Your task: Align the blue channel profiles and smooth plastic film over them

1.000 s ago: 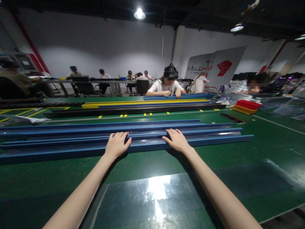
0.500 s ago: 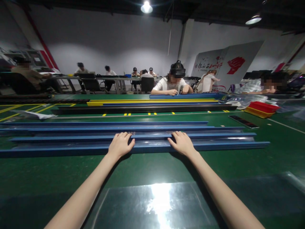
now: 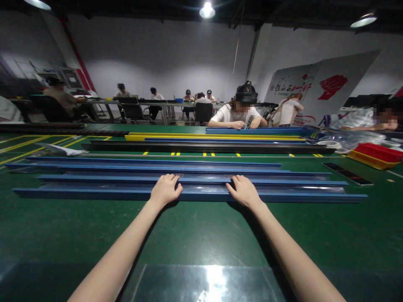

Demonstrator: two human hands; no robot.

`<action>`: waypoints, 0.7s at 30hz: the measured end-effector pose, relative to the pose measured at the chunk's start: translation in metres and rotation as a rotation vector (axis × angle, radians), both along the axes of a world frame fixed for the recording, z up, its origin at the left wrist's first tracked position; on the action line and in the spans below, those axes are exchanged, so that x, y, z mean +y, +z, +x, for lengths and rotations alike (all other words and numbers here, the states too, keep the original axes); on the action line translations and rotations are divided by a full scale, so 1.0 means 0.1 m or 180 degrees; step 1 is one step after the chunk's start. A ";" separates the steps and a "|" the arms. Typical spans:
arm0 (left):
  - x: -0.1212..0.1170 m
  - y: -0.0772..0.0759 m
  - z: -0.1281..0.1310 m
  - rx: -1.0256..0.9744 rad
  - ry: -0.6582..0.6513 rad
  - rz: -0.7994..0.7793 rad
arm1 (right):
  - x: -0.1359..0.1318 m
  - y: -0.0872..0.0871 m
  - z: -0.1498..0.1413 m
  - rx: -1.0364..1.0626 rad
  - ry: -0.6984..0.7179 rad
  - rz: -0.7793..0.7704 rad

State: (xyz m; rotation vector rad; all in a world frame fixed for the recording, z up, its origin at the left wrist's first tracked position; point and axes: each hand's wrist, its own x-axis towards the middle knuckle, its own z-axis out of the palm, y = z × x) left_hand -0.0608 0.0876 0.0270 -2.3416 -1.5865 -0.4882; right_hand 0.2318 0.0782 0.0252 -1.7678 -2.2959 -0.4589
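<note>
Several long blue channel-shaped rails lie side by side across the green table [image 3: 201, 235]. My left hand [image 3: 165, 191] rests on the nearest blue rail [image 3: 94, 193], its fingers curled over the far lip and the thumb on the near side. To the right, my right hand [image 3: 244, 191] holds the same rail in a like way, thumb pointing inward. My fingertips are partly hidden behind the lip. Clear shiny film appears to line the rail's channel. Beyond it lie the other blue rails [image 3: 126, 167], close together.
A long black rail [image 3: 201, 147] and a yellow rail [image 3: 214, 136] lie farther back. At right are a phone [image 3: 348, 174], a red tray [image 3: 379, 153] on a yellow one, and clear plastic. A co-worker [image 3: 241, 111] sits opposite. Glossy sheeting [image 3: 176, 285] covers the near edge.
The blue rails have slid away from me with both hands on them, nearer the black rail and the phone. My view has shifted, so the surroundings appear farther right.
</note>
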 end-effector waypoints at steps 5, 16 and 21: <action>0.16 -0.01 -0.05 0.0034 0.0029 -0.0011 | 0.12 -0.01 -0.05 0.0037 0.0025 0.0038; 0.20 0.04 0.02 0.0360 0.0443 -0.0129 | 0.20 0.00 -0.01 0.0145 0.0210 0.0010; 0.20 0.04 0.03 0.0347 0.0396 -0.0128 | 0.22 -0.01 0.02 0.0181 0.0348 -0.0044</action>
